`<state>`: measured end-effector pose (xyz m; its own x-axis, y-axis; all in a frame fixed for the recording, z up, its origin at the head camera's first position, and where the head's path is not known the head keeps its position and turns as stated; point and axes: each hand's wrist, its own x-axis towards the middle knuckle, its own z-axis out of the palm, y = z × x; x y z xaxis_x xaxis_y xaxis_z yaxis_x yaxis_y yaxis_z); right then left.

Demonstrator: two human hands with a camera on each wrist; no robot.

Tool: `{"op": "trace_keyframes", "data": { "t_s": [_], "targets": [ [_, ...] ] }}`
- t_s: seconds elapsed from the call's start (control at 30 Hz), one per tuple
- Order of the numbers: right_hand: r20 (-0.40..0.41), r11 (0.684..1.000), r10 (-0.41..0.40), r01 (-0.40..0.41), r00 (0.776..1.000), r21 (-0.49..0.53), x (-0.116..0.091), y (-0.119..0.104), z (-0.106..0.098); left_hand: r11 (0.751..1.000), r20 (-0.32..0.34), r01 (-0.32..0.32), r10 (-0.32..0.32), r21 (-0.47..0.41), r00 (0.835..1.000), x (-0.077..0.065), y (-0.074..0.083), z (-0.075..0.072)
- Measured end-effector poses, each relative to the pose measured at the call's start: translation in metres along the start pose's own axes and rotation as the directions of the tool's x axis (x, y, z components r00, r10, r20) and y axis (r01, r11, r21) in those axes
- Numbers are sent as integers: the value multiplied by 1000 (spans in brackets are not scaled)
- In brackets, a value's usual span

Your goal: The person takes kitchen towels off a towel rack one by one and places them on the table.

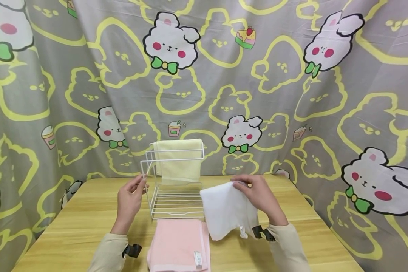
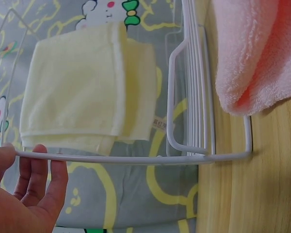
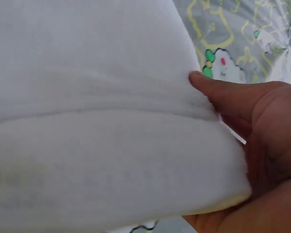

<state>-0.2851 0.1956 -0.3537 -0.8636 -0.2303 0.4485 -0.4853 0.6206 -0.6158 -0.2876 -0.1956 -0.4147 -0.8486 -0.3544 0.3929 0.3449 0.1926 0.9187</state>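
A white wire rack (image 1: 176, 218) stands on the table, with a folded yellow towel (image 1: 181, 166) draped over its rear upper bar. My left hand (image 1: 130, 198) pinches the rack's front left upright near the top, thumb on one side and fingers on the other in the left wrist view. Held by its upper edge in my right hand (image 1: 258, 194), a folded white towel (image 1: 224, 211) hangs just right of the rack, its small label at the lower edge. In the right wrist view that towel (image 3: 102, 160) fills most of the picture, the thumb lying on it.
A folded pink towel (image 1: 178, 243) with a label lies on the wooden table (image 1: 71, 226) in front of the rack, overlapped by the white towel's lower left edge. Behind the table hangs a grey curtain (image 1: 275, 94) with cartoon rabbits.
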Motion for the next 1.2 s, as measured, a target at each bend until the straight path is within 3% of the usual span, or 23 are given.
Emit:
{"op": "trace_keyframes", "data": {
  "t_s": [0.17, 0.63, 0.83, 1.2],
  "targets": [
    [11, 1000, 23, -23, 1000, -6, 5, 17, 7, 1000, 4, 2, -2, 2, 1000, 0, -1, -1],
    [-151, 987, 154, -144, 976, 73, 22, 74, 49, 1000, 5, 1, -1, 0, 1000, 0, 1, -1],
    [-139, 981, 190, -181, 972, 73, 25, 95, 68, 1000, 13, 16, -16, 3, 1000, -1, -1, -1],
    [-114, 969, 235, -225, 965, 100, 26, 109, 81, 1000, 20, 19, -19, -13, 1000, 0, 0, -1]
  ]
}}
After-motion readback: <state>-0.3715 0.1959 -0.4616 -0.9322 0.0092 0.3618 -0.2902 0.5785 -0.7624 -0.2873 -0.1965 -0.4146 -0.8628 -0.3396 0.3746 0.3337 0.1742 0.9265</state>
